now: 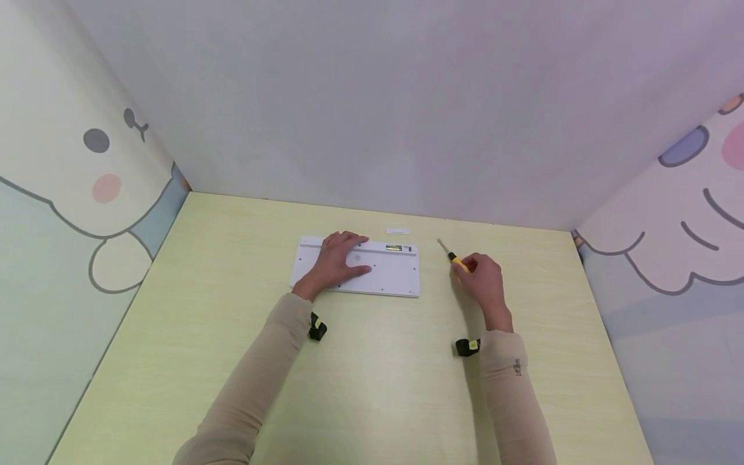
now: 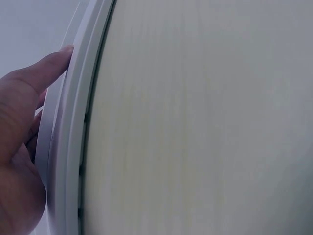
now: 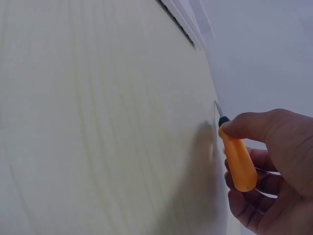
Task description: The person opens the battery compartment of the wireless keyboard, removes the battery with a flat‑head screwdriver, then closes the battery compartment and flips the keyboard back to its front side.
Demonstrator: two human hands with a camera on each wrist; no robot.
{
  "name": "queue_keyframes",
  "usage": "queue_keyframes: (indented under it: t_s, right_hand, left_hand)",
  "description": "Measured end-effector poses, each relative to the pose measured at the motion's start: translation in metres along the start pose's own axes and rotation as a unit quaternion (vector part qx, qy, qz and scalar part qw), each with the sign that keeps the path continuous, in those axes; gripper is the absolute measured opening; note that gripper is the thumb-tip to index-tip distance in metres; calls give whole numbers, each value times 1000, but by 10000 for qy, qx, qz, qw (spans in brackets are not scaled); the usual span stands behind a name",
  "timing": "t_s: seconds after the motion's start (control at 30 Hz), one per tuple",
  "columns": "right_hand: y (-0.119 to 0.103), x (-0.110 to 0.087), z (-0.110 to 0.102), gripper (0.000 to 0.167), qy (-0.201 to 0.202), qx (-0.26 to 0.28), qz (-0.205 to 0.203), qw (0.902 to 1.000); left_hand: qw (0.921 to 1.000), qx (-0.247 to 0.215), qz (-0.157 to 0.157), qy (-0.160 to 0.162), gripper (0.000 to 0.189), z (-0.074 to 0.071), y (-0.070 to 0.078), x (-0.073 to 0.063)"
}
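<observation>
A white keyboard [image 1: 395,278] lies underside up on the table, with small dark screw spots over its back and an uncovered battery compartment [image 1: 393,248] near its far right corner. On its left half rests my left hand [image 1: 336,261], thumb and fingers spread across the back; the left wrist view shows a finger or thumb touching the edge. To the right of the keyboard, my right hand [image 1: 482,278] holds a screwdriver [image 3: 239,164] by its yellow-orange handle, between thumb and fingers. Its metal shaft points away and to the left, apart from the keyboard.
A small white strip, like a battery cover [image 1: 398,230], lies just beyond the keyboard. The pale wood-grain table [image 1: 378,387] meets a wall at the back and cartoon-printed walls at both sides. Black wrist devices [image 1: 465,347] hang by my sleeves.
</observation>
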State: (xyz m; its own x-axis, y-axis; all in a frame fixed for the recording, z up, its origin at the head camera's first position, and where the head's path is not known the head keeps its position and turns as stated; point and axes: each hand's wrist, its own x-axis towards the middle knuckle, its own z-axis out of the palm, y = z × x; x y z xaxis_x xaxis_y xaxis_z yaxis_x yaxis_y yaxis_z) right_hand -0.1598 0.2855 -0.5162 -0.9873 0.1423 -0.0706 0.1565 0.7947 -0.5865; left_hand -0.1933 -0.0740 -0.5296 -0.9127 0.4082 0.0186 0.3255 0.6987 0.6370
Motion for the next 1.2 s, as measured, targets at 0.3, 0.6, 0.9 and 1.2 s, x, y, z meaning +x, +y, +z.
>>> queue_keyframes:
  t_s: [0.3,0.6,0.9,1.2]
  right_hand:
    - [0,0,-5,36,38,88,-60,9999]
    - [-5,3,-12,35,166,276,-185,9993]
    - [-19,7,-18,35,305,480,-286,9980]
    - [-30,13,-16,31,236,683,-617,9955]
  left_hand:
    - [10000,9,59,28,72,1,-1,0]
    - [10000,-47,51,23,71,-2,1,-2]
    - [10000,-8,21,-11,72,-1,0,-1]
    - [10000,-13,-22,-21,72,-1,0,-1]
